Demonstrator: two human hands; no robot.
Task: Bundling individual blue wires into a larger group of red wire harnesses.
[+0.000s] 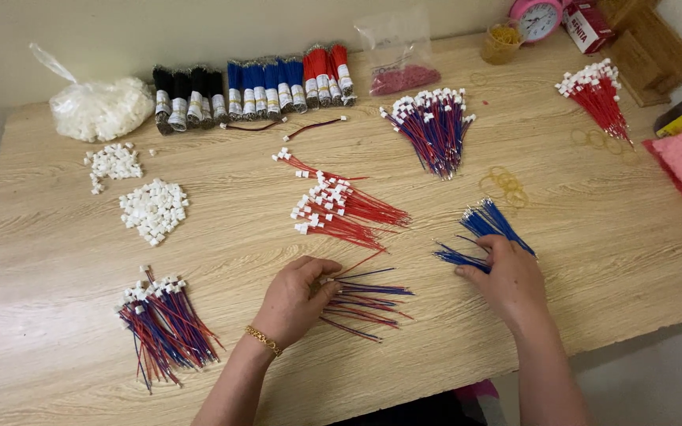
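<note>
Left hand (297, 300) pinches mixed red-blue wires (365, 300), right hand (507, 276) loosely fingers blue wires (483, 229) on the bench (593, 237); strands may tangle.

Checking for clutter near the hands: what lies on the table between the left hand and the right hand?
In the head view, only red and blue wires fanned out from the left hand toward the right hand, then bare wooden table.

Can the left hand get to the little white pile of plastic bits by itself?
Probably yes. The left hand rests on the red and blue wires, and only bare table lies between it and the white pile. Nothing stands in the way.
</note>
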